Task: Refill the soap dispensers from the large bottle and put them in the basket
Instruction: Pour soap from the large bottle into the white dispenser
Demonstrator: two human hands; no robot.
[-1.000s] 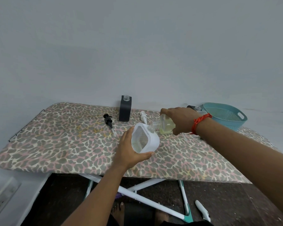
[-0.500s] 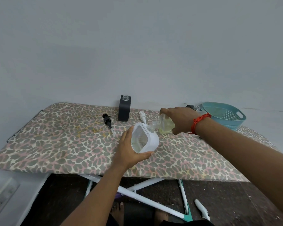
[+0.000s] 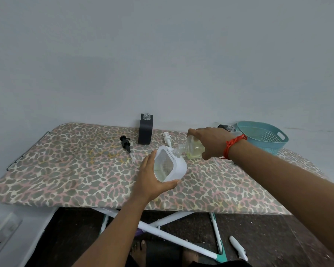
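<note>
so, one leopard-print ironing board (image 3: 66,170) carries one teal basket (image 3: 262,145) at its far right end. the right grip (image 3: 210,141) curls round the one large bottle (image 3: 193,151), long axis near level, neck pointing left into the white dispenser (image 3: 178,166). the left grip (image 3: 150,182) holds that dispenser tilted over the board's middle. one black dispenser (image 3: 145,132) stands upright behind; two pumps, black pump (image 3: 126,144) and white pump (image 3: 167,138), lie beside it.

light: soft, even, dimmish | shadows: faint | focus: fairly sharp | edges: wide-angle bowing, perhaps slight softness
</note>
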